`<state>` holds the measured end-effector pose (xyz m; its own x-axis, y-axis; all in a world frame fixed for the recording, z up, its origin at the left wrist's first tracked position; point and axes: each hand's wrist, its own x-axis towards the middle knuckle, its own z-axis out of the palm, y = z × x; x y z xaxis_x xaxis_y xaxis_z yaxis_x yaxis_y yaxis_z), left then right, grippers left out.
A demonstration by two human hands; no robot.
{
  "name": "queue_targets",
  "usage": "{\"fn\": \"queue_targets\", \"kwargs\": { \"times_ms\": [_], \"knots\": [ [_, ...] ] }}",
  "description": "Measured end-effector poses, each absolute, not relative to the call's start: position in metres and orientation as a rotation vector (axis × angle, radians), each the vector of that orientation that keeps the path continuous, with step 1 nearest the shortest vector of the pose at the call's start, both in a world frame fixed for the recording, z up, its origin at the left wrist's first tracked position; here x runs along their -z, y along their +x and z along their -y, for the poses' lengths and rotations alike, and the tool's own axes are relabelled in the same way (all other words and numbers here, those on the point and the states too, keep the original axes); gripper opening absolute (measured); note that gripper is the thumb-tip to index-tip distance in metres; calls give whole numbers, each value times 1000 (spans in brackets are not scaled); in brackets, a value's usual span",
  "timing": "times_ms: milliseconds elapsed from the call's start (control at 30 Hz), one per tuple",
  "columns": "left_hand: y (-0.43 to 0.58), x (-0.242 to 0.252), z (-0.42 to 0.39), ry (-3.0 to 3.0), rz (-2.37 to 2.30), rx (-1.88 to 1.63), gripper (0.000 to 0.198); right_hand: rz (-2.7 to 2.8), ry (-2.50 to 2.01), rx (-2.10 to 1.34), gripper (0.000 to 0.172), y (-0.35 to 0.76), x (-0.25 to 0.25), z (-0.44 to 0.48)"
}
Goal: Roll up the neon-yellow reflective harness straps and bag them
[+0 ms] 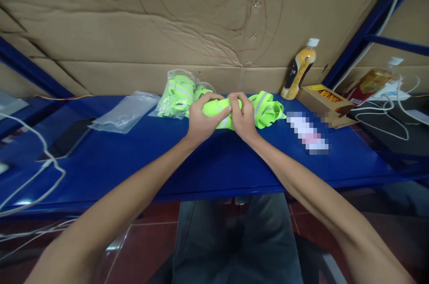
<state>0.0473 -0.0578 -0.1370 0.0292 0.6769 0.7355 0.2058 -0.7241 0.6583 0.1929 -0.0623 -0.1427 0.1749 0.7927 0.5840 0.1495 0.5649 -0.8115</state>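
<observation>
Both hands meet over the blue shelf, gripping a neon-yellow reflective strap (224, 114) with a pale grey stripe, bunched into a roll. My left hand (205, 116) wraps around its left part, thumb along the front. On the right part, my right hand (244, 116) has its fingers curled over the top. Loose loops of neon-yellow strap (267, 110) lie just right of my right hand; whether they join the held roll is hidden. Touching distance left of my left hand stands a clear plastic bag (179, 91) filled with similar neon straps.
Flat empty-looking plastic bags (125, 112) and a dark phone (69, 138) lie left on the blue shelf (214, 167). To the right are a yellow drink bottle (299, 69), a cardboard box (326, 103) and a blurred-out item (308, 134). White cables (43, 163) hang at far left.
</observation>
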Motion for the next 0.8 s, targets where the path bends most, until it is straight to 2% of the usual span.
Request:
{"fn": "queue_targets", "kwargs": {
  "times_ms": [133,333,467,533,700,800],
  "knots": [
    [48,139,55,1899,-923,-1709,31,1333,-970,-543,55,190,140,70],
    [49,139,49,1687,-841,-1657,41,1337,-1018,-512,58,190,135,77],
    [43,134,46,1621,-833,-1640,44,1470,-978,-562,89,198,134,71],
    [39,132,43,1592,-833,-1625,45,1551,-921,-599,96,202,134,66],
    [38,132,37,1600,-833,-1652,52,1604,-906,-635,75,206,134,61],
    [41,132,40,1574,-806,-1631,62,1575,-914,-644,70,206,132,64]
  ]
}}
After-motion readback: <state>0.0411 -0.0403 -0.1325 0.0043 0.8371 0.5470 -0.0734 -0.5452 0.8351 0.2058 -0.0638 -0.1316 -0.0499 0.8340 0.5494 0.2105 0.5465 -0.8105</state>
